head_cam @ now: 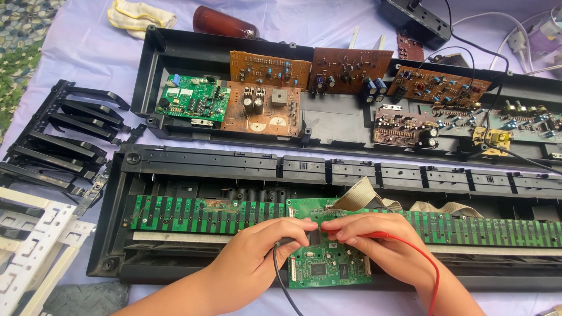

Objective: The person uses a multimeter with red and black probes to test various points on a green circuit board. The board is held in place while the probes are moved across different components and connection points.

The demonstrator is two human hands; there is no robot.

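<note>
My left hand (257, 257) pinches a black test probe, its black lead (280, 280) trailing down toward me. My right hand (380, 237) pinches a red test probe with a red lead (430, 266) curving down past my wrist. Both probe tips meet over a small green circuit board (328, 266) lying in the lower black keyboard shell (199, 161). Behind my hands runs a long green key-contact board (193, 212), with grey ribbon cables (366, 196) rising from the small board.
The upper black shell (187, 52) holds a green board (193, 98) and several brown boards (263, 108). Black key sets (64, 140) and white key sets (29, 246) lie at left. A brown bottle (222, 23), yellow cloth (137, 14) and black adapter (415, 20) sit at the back.
</note>
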